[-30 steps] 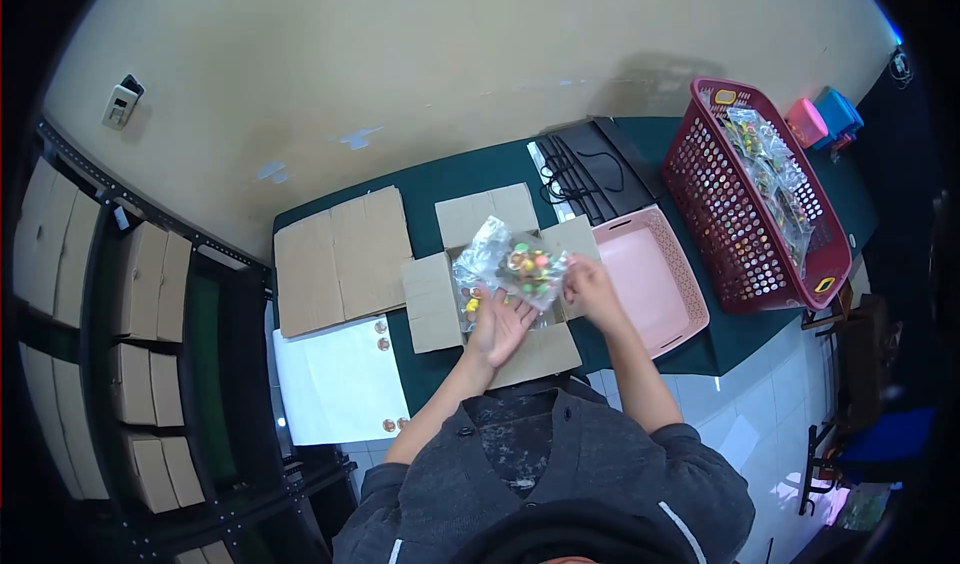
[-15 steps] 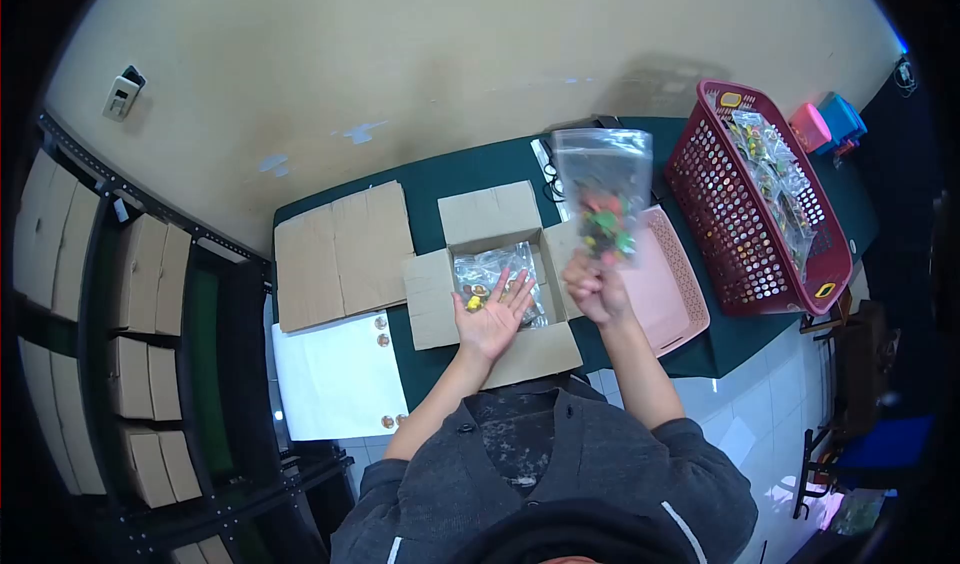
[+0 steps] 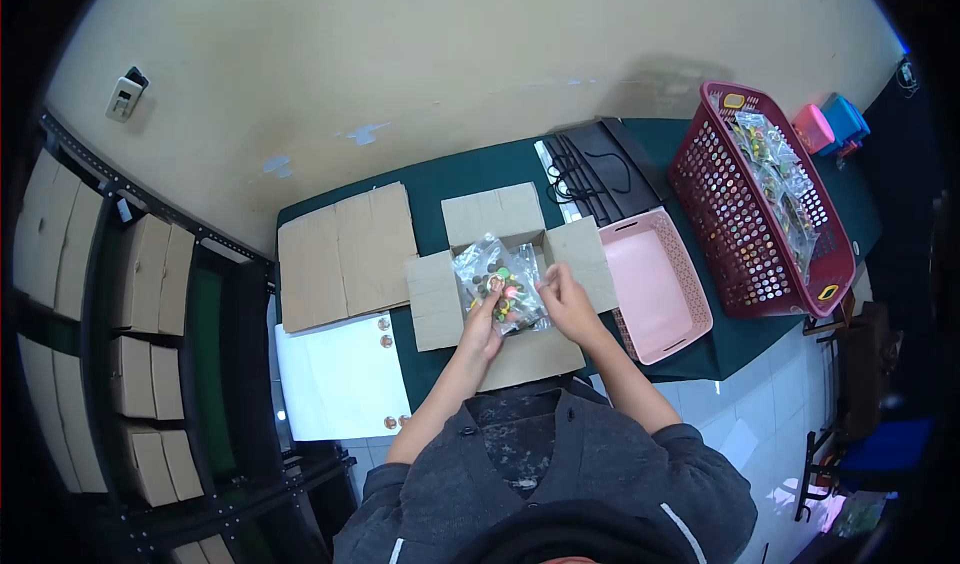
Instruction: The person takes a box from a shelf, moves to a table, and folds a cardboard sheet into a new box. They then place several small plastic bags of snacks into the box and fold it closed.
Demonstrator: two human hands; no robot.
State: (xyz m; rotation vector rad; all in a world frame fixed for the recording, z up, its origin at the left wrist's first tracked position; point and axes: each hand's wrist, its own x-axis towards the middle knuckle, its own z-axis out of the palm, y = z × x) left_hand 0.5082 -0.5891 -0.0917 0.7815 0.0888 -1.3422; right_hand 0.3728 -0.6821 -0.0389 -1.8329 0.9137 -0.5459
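A clear plastic bag (image 3: 490, 264) of small colourful pieces, red, green, yellow and brown, is held over an open cardboard box (image 3: 490, 216). My left hand (image 3: 481, 332) is closed on its lower left part, the thumb lying over the pieces. At the bag's right edge my right hand (image 3: 568, 306) is closed in a pinch; its fingertips seem to hold the plastic. More clear plastic shows inside the box beneath the held bag, partly hidden by it. The box flaps are folded outward.
Right of the box lies a pink tray (image 3: 655, 289), with a maroon basket (image 3: 735, 234) of filled bags beyond. A black device with cables (image 3: 610, 174) sits behind. Flattened cardboard (image 3: 345, 254) and a white sheet (image 3: 340, 384) lie left. Shelved boxes (image 3: 150, 274) stand far left.
My right hand has brought the bag down and left from above the pink tray to over the box. My left hand, previously open and palm up, has closed on the bag.
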